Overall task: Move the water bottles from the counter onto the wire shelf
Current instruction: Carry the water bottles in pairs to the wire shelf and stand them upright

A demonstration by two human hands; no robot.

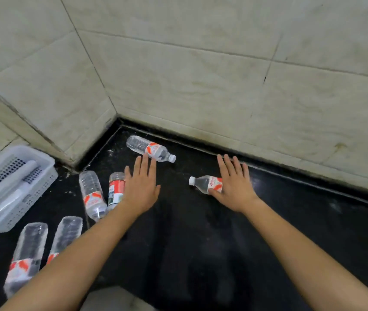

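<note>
Several clear water bottles with red-and-white labels lie on their sides on the black counter (201,232). One bottle (150,148) lies near the back corner, just beyond the fingertips of my left hand (141,187), which hovers flat with fingers apart. Another bottle (204,183) lies under my right hand (232,187); the thumb touches its label and the fingers spread over its body without closing. Left of my left hand lie a clear bottle (92,195) and a red-labelled bottle (116,189). Two more bottles (29,254) (67,232) lie at the lower left. No wire shelf is in view.
A white perforated plastic basket (10,187) stands at the left edge of the counter. Beige tiled walls (201,75) close the counter at the back and left, meeting in a corner. A pale surface (115,299) shows at the counter's front edge.
</note>
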